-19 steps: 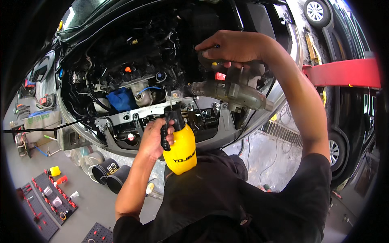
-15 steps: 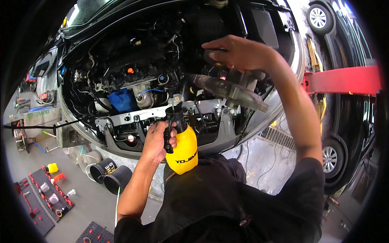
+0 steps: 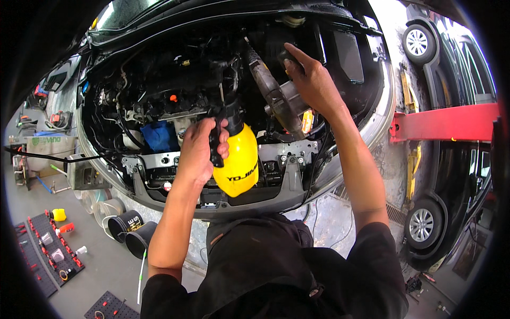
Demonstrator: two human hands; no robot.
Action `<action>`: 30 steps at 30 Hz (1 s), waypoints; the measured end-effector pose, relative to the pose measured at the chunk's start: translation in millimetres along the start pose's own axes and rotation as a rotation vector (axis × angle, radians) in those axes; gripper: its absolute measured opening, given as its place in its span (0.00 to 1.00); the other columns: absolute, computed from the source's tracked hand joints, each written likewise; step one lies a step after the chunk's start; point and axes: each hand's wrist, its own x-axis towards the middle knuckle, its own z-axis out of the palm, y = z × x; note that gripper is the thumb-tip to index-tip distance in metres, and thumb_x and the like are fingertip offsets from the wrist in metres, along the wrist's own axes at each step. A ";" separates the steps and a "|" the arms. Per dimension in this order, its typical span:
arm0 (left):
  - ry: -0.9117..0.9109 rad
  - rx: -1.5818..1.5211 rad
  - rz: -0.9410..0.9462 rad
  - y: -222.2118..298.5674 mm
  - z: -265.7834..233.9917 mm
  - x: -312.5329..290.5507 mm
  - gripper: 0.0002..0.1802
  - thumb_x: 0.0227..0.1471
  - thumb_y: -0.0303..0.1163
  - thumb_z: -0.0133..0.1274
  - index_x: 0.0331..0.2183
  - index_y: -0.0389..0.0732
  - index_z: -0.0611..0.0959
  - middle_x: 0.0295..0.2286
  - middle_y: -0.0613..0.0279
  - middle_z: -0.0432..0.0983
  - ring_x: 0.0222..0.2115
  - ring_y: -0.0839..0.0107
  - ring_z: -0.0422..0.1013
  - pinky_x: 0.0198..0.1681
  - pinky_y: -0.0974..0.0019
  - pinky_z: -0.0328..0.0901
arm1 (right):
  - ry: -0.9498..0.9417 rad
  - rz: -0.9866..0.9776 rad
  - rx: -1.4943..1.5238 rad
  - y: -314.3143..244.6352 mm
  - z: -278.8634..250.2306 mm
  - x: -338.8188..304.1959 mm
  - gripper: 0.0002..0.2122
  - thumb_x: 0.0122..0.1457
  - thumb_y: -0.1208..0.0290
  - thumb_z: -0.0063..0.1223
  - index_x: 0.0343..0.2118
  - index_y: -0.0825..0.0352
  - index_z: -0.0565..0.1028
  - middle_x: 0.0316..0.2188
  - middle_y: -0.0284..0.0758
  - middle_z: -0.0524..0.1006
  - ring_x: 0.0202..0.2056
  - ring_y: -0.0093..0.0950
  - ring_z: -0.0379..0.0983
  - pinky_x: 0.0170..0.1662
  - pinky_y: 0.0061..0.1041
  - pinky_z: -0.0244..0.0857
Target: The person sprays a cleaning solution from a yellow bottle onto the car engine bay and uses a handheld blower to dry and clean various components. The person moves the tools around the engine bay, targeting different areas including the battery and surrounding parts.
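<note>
Blue cloth: a crumpled blue cloth (image 3: pixel 159 136) is lying in the black engine bay (image 3: pixel 159 69), left of both held things.
Left grip: the left hand (image 3: pixel 195 153) is clasping the black handle (image 3: pixel 217 149) of a yellow plastic spray bottle (image 3: pixel 237 167) with a black head.
Bottle position: the yellow plastic spray bottle is now standing farther in, crossing above the silver metal crossbar (image 3: pixel 151 161), away from the wearer's apron.
Tool position: a grey, long-bodied pistol-shaped tool (image 3: pixel 273 93) is now pointing deep into the bay, having swung from its leftward aim.
Right grip: the right hand (image 3: pixel 314 82) is wrapping the tool's handle, its index finger extending.
Meaning: attention is apparently shifting from the bay's front edge inward.
</note>
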 end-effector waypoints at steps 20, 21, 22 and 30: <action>-0.002 0.024 -0.169 -27.9 -31.2 -31.8 0.15 0.67 0.38 0.48 0.38 0.34 0.78 0.22 0.64 0.72 0.18 0.76 0.65 0.21 0.69 0.61 | -0.231 0.262 0.135 -10.9 -27.4 -73.2 0.24 0.71 0.61 0.52 0.69 0.56 0.70 0.23 0.27 0.72 0.21 0.15 0.62 0.25 0.22 0.59; 0.009 0.014 -0.166 -28.8 -34.4 -36.6 0.15 0.67 0.38 0.48 0.38 0.34 0.78 0.22 0.64 0.72 0.18 0.76 0.65 0.21 0.69 0.61 | -0.244 0.266 0.152 -13.8 -27.0 -76.4 0.24 0.71 0.61 0.52 0.69 0.55 0.70 0.23 0.27 0.72 0.20 0.15 0.61 0.25 0.22 0.59; 0.018 0.004 -0.164 -29.8 -38.7 -41.6 0.15 0.67 0.38 0.48 0.38 0.34 0.78 0.22 0.64 0.72 0.18 0.76 0.65 0.21 0.69 0.61 | -0.264 0.271 0.184 -19.1 -24.5 -79.6 0.24 0.71 0.62 0.53 0.69 0.55 0.70 0.24 0.26 0.72 0.20 0.14 0.61 0.25 0.21 0.58; 0.089 -0.013 -0.148 -37.1 -86.5 -62.0 0.14 0.67 0.37 0.49 0.38 0.34 0.79 0.22 0.64 0.72 0.18 0.75 0.65 0.22 0.69 0.61 | -0.454 0.274 0.246 -64.5 6.6 -89.7 0.23 0.72 0.64 0.52 0.69 0.54 0.69 0.25 0.25 0.73 0.20 0.13 0.58 0.23 0.18 0.57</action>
